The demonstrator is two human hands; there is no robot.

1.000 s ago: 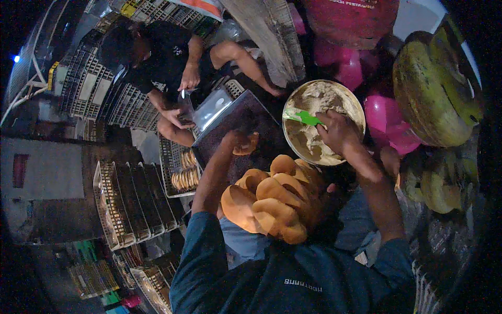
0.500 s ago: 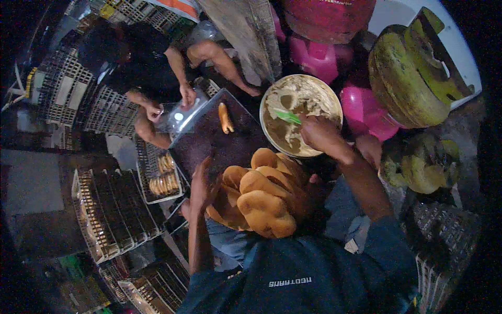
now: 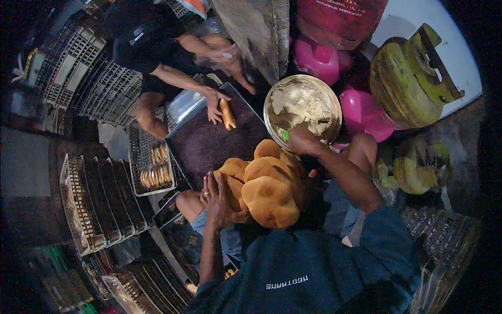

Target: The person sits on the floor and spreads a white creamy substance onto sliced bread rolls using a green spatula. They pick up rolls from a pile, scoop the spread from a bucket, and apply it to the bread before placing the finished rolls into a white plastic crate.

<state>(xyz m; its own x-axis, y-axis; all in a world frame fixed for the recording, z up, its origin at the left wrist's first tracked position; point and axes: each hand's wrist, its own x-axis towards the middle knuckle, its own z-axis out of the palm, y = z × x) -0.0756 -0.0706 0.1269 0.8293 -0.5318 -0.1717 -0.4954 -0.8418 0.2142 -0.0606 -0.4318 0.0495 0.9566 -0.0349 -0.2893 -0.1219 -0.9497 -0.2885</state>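
The left hand (image 3: 218, 201) lies against the left side of the stack of round buns (image 3: 269, 183), its fingers spread along their edge; whether its grip has closed on a bun, I cannot tell. The right hand (image 3: 304, 140) grips a green spatula (image 3: 284, 135), its blade down inside the near part of the round bowl (image 3: 267, 112), among pale cream (image 3: 298, 97). The buns sit in front of the person's torso, between the forearms and just below the bowl. Beyond the left hand, a tray (image 3: 247, 103) holds dark granules (image 3: 201, 146), where a co-worker's hand (image 3: 213, 104) touches a long split bun (image 3: 227, 115). Left of the tray, a crate (image 3: 133, 162) holds more filled buns (image 3: 156, 177).
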